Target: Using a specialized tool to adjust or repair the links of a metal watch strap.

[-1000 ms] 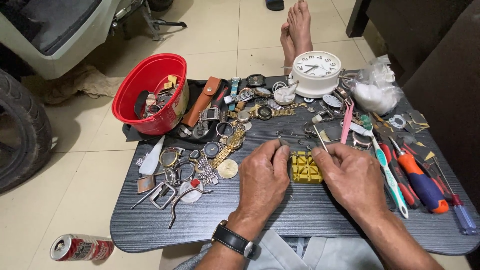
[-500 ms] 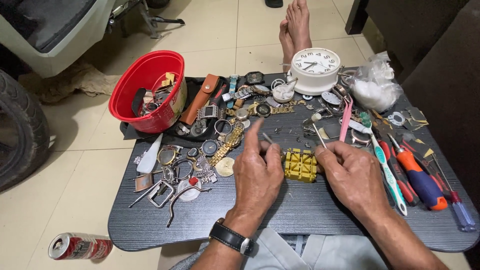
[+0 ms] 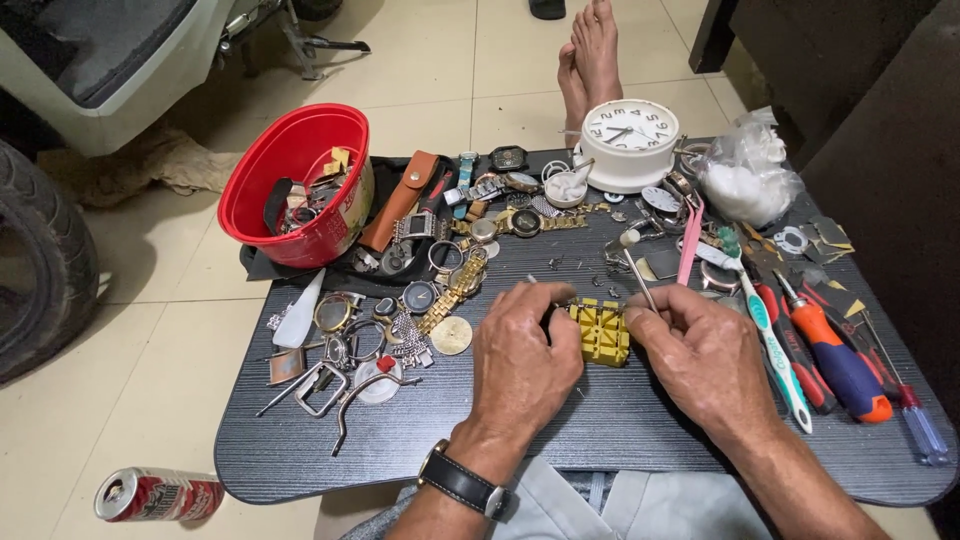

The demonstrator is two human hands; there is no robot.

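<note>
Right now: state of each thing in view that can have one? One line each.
Left hand: closed grip on the yellow block's left side.
Right hand: pinching a thin metal tool, touching the block's right side.
Yellow block: flat on the table, held between both hands.
Red bowl: upright, holding watch parts.
White clock: standing, face up.
Drink can: on its side on the floor.
Plastic bag: bunched, white stuff inside.

Near edge open, far half of the counter [image 3: 640, 440] crowded

Bare dark surface runs along the near edge and below the left hand [image 3: 525, 365] and right hand [image 3: 705, 360]. Watch parts [image 3: 400, 310] crowd the left, the red bowl [image 3: 295, 185] and white clock [image 3: 630, 140] block the far side, and screwdrivers [image 3: 840, 360] and a toothbrush [image 3: 775, 345] (lying close together) fence the right.
</note>
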